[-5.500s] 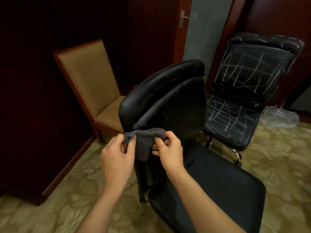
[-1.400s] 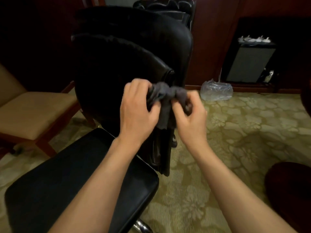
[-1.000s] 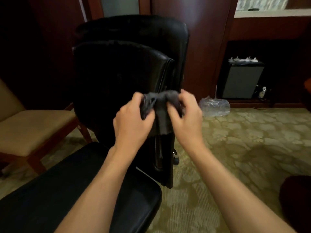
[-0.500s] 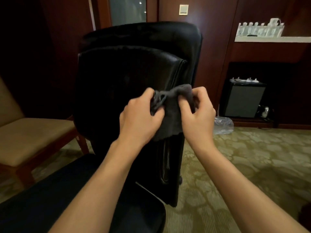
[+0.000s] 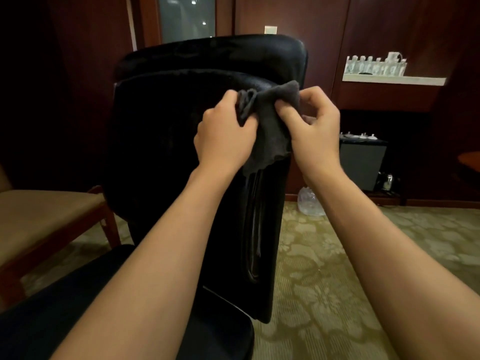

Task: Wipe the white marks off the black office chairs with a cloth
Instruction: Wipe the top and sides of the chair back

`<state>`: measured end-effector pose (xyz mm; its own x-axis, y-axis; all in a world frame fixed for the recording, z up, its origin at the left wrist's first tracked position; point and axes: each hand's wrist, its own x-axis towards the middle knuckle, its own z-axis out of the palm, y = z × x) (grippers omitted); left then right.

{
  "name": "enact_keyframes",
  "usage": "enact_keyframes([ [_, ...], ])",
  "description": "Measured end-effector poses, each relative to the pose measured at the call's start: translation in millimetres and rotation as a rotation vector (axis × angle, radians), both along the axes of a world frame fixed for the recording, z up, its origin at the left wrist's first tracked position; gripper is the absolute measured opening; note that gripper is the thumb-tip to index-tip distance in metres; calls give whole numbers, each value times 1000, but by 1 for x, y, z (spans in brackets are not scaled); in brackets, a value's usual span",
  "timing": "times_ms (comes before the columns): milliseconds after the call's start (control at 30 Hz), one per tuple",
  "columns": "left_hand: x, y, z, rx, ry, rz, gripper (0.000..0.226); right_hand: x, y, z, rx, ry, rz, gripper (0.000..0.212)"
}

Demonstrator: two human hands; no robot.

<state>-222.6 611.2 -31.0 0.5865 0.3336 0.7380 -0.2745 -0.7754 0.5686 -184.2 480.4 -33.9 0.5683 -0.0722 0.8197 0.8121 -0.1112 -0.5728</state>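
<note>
Head view of a cloth held in front of a black office chair. Left hand and right hand are raised side by side, each with its fingers curled around the upper edge of a dark grey cloth; the left hand grips a bunched fold, and the right hand pinches the cloth between thumb and fingers. The cloth is stretched between the two hands, and its lower part hangs loosely down between them. It lies in front of the upper right part of the backrest of the black office chair, near the backrest's right edge; contact between cloth and backrest cannot be judged. The backrest stands upright and faces the viewer, with the seat at lower left beneath the forearms. Second black backrest rises directly behind the first. Wooden chair with tan upholstery stands at left on the patterned carpet. Clear plastic bag lies on the carpet by the dark wood wall. White shelf at right carries small bottles.
</note>
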Motion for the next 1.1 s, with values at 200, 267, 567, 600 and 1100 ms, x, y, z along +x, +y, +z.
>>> enact_keyframes([
  [200, 0, 3, 3, 23, 66, -33, 20, 9, 5, 16, -58, 52, -73, 20],
  [267, -8, 2, -19, 59, 58, -25, 19, 3, 7, 3, -105, 53, -85, 17],
  [567, -41, 12, -140, 113, -5, -29, 16, -23, 15, -152, 49, 232, 43, 14],
  [600, -43, 13, -152, 114, 4, -23, 17, -27, 15, -155, 23, 230, 43, 19],
  [1100, 13, 18, -29, 45, 5, 22, 21, 22, 25, -38, 125, 90, -107, 15],
])
